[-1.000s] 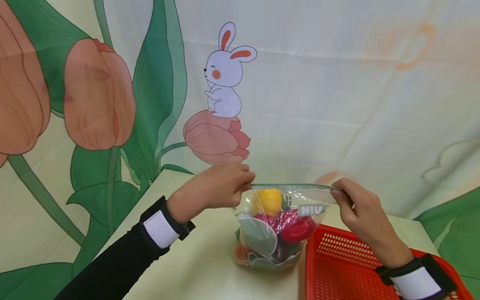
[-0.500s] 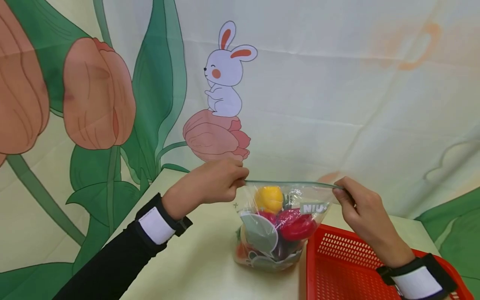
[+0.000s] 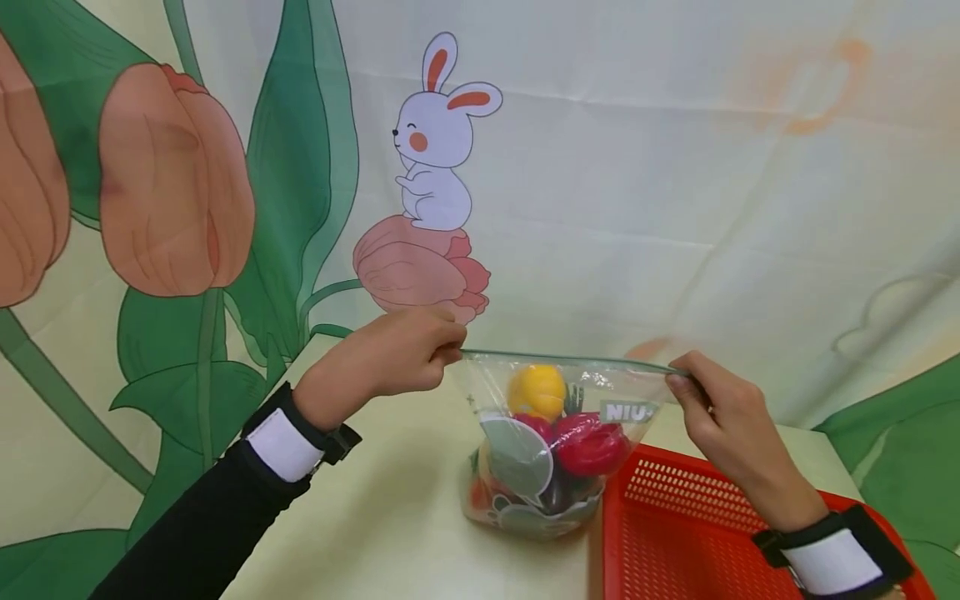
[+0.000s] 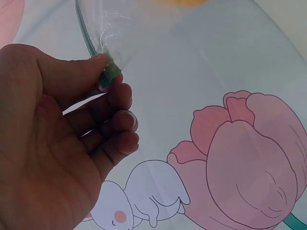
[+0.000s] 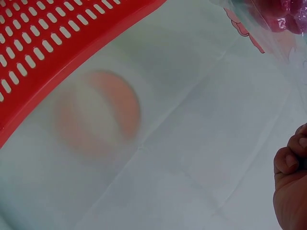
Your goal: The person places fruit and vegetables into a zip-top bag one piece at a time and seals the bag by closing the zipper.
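Observation:
A clear zip bag stands on the table, filled with toy-like fruit and vegetables. Through its plastic I see a yellow fruit, a shiny red piece and something dark purple lower down. My left hand pinches the left end of the bag's green zip strip between thumb and forefinger. In the left wrist view that strip end shows between the fingertips. At the other end, my right hand grips the strip's right corner. The strip is stretched taut between both hands.
A red perforated plastic basket stands right of the bag, under my right forearm. The pale table reaches back to a hanging cloth printed with tulips and a rabbit.
My left hand has moved left and slightly up along with its end of the zip strip, so the bag's top is stretched wider. My right hand holds nearly the same place.

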Demonstrator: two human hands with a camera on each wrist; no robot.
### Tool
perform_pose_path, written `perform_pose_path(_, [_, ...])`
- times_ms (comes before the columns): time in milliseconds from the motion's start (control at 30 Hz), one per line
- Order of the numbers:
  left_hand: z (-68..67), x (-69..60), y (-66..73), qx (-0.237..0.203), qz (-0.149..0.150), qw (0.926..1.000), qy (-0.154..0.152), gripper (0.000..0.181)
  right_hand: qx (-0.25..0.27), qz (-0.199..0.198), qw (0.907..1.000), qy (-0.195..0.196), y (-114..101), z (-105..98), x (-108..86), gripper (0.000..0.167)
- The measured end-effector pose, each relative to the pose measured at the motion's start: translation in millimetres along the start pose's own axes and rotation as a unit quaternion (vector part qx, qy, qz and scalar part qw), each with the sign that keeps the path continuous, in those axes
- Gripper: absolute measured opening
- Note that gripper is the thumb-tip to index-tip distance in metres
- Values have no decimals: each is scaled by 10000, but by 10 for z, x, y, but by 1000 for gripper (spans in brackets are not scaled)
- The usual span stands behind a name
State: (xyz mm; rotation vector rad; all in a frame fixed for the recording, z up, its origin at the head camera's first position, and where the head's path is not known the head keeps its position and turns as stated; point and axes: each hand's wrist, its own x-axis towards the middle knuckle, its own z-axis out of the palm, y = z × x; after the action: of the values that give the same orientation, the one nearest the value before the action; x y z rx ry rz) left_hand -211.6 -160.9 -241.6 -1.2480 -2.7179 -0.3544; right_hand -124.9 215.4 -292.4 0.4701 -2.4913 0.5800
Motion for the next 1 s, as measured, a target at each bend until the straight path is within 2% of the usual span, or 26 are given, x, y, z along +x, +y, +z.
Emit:
perform_pose_path(233, [-10, -37, -7, 2, 17, 9999, 102, 18, 3, 106, 9999, 18, -16, 4, -30, 8])
perform_pose_path(400, [-22, -53, 11, -92, 54, 9994, 318, 13, 250, 457, 9986, 10, -86, 10, -47, 5])
perform_pose_path(500, [-42, -69, 23, -541, 197, 9974, 431, 13, 538, 683, 9962, -61, -178, 8, -49, 6])
perform_pose_path(633, [-101, -110, 46, -1201, 447, 9905, 493, 14, 908, 836, 9922, -157, -330, -16, -54, 6])
perform_pose_path(733, [-139, -152, 71, -1394, 589, 9870, 544, 14, 1241, 982, 9870, -272, -444, -38, -55, 6])
perform_pose_path(800, [-155, -181, 93, -1371, 657, 9863, 638, 16, 1554, 1177, 9800, -404, -511, -59, -52, 8])
perform_pose_path(867, [-187, -219, 126, -1306, 675, 9864, 729, 17, 1972, 1403, 9686, -578, -569, -87, -48, 13])
perform_pose_path(933, [-228, -268, 156, -1262, 636, 9870, 769, 18, 2401, 1701, 9521, -836, -618, -120, -38, 20])
perform_pose_path(1000, [-261, -325, 171, -1295, 558, 9872, 749, 18, 2836, 2022, 9308, -1104, -647, -135, -31, 28])
